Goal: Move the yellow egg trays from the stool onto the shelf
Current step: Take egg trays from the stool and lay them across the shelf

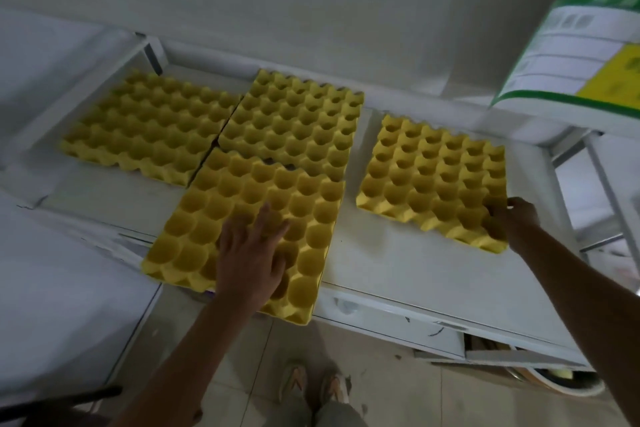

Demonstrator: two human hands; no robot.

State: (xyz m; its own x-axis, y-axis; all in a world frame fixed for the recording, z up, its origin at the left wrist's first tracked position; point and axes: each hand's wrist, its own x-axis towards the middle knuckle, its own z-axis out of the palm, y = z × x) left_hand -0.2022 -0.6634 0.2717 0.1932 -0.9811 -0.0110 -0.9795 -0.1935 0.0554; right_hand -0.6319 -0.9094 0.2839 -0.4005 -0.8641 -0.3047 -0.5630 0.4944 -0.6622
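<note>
Now | white shelf [398, 253]: four yellow egg trays | far-left tray [145, 128], back-middle tray [294, 121] lie free | left hand [251, 253] flat, fingers spread, on front tray [242, 218] overhanging the edge | right hand [512, 218] pinches right tray [433, 177] at near-right corner

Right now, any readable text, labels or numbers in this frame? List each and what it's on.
None can be read.
Green, white and yellow printed bag at upper right: table-like print and marks on the yellow panel, too blurred to read.
Four yellow egg trays on the white shelf: no print visible.
</note>
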